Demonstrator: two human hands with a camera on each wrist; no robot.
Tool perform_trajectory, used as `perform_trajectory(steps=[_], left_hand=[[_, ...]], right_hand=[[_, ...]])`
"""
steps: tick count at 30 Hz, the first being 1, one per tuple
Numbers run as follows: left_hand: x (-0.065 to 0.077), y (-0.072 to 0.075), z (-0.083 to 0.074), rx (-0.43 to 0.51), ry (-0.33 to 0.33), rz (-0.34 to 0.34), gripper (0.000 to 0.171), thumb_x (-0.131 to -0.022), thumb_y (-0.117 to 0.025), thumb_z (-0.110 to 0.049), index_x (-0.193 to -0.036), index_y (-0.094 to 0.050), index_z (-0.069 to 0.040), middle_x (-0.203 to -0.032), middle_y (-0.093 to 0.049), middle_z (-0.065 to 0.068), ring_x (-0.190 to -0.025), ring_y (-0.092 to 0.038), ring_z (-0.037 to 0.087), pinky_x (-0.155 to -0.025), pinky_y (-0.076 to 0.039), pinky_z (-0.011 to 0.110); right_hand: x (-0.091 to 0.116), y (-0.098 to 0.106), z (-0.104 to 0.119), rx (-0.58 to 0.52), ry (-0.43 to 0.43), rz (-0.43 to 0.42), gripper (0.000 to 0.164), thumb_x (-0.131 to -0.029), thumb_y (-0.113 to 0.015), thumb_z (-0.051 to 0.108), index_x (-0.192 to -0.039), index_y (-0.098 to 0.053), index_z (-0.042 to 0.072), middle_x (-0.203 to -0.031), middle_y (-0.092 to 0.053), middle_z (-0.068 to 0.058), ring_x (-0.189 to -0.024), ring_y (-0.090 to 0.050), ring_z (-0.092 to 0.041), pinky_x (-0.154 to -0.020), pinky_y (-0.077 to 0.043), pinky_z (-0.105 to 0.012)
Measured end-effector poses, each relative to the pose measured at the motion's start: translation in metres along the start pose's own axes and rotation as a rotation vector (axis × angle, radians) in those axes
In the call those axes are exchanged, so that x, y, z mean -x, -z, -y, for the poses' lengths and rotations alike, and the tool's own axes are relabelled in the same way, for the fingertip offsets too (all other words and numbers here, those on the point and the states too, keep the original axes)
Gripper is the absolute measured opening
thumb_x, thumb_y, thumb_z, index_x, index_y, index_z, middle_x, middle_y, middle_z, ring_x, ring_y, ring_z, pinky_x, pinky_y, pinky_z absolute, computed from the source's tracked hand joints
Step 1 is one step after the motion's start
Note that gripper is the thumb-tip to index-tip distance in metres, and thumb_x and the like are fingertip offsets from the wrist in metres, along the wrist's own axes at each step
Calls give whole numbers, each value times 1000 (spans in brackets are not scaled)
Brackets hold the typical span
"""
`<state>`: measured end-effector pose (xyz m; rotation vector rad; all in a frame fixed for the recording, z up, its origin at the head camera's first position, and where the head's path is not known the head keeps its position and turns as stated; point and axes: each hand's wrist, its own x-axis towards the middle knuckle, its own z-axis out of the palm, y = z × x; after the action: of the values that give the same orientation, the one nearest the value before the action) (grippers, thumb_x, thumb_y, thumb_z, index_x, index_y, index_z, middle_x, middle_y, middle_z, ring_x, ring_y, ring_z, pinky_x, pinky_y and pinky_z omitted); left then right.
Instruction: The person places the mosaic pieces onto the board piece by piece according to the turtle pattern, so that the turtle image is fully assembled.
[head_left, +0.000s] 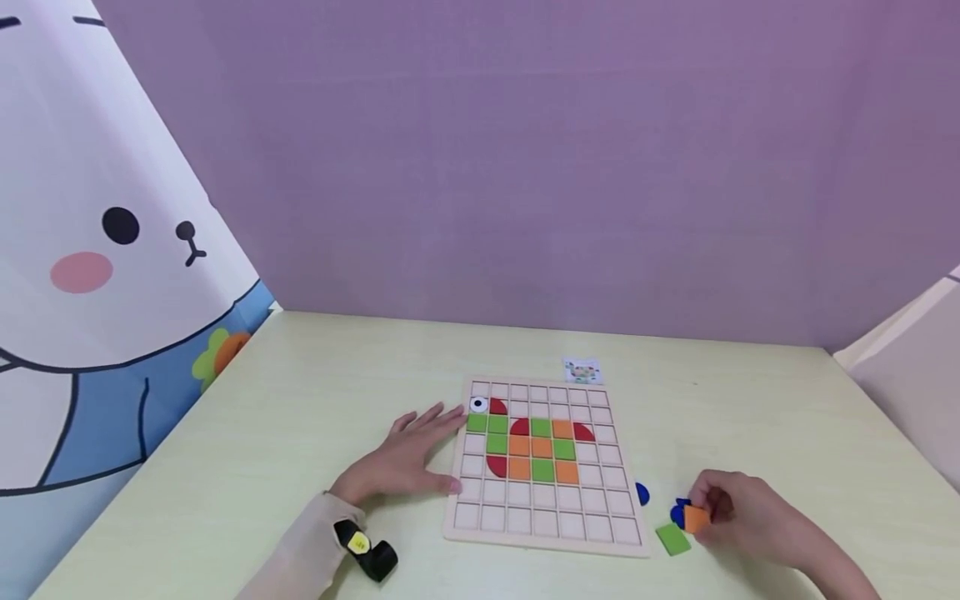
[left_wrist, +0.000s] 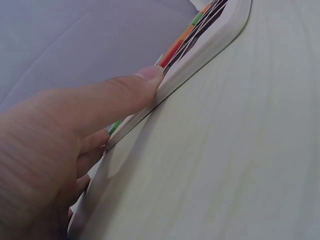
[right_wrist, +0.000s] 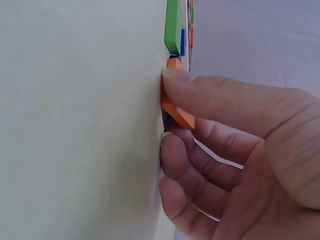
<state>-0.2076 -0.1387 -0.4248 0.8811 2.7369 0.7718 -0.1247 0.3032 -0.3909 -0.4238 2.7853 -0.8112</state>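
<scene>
A pale wooden grid board lies on the table, with green, orange and red tiles and a white eye tile set in its cells. My left hand rests at the board's left edge, fingers spread and mostly straight; in the left wrist view the thumb touches the rim. Right of the board, my right hand pinches an orange square tile between thumb and fingers, tilted in the right wrist view. Beside it lie blue pieces, a green square tile and a blue rounded piece.
A small picture card lies at the board's far edge. Behind the table hangs a purple cloth. A cartoon-printed cloth stands on the left. A black strap is around the left wrist.
</scene>
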Motion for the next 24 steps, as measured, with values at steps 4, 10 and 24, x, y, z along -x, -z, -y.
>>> perform_trajectory(steps=[4, 10, 24], left_hand=[[0, 1, 0, -3, -7, 3, 93, -77, -70, -55, -151, -27, -19, -159, -21, -1, -149, -9, 29, -116, -5, 58], [-1, 0, 1, -5, 0, 14, 93, -77, -69, -56, -152, -26, -20, -159, -21, -3, -149, -8, 27, -116, -5, 57], [-1, 0, 1, -7, 0, 9, 93, -78, -69, -56, -152, -26, -20, -159, -20, -2, -149, -8, 27, -116, -5, 57]], right_hand=[[-9, 2, 0, -16, 15, 5, 21, -76, -73, -1, -85, -58, 11, -79, -57, 4, -69, -45, 0, -61, -41, -18], [-19, 3, 3, -23, 91, -22, 16, -79, -71, 2, -84, -61, 13, -78, -60, 6, -69, -47, 2, -62, -41, -19], [-56, 5, 43, -141, 127, 1, 7, -85, -68, 10, -89, -64, 7, -81, -60, 0, -70, -52, -4, -63, -46, -20]])
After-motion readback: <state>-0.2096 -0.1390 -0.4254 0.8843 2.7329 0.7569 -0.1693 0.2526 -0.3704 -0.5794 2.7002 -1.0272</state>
